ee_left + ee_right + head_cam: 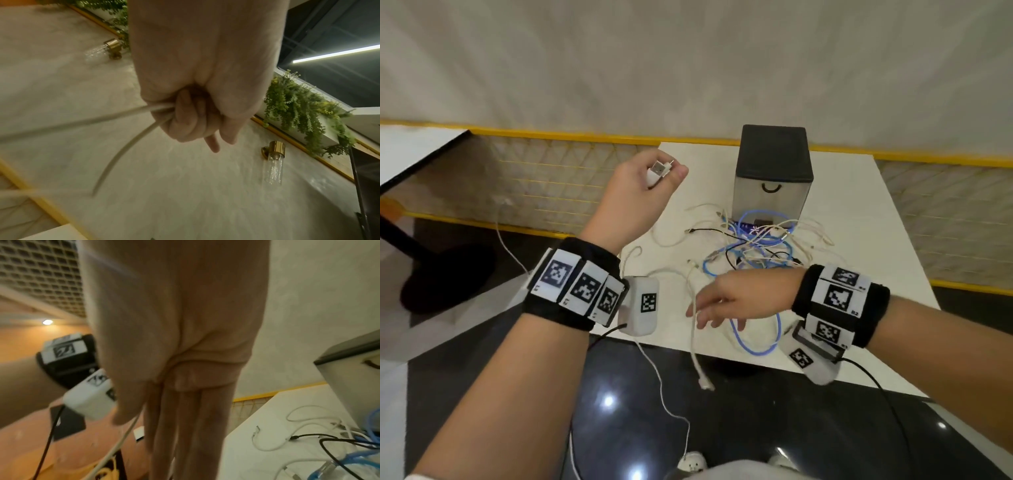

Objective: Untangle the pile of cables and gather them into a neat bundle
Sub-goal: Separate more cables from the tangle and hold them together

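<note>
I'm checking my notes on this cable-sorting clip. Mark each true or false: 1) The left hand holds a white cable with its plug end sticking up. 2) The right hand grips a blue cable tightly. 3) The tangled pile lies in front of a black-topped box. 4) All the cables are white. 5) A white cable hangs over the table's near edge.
1) True: the left hand grips the white cable, plug above the fist.
2) False: the right hand is open, fingers straight, above the table.
3) True: the pile lies before the box.
4) False: blue and black ones too.
5) True: the hanging cable drops past it.
</note>
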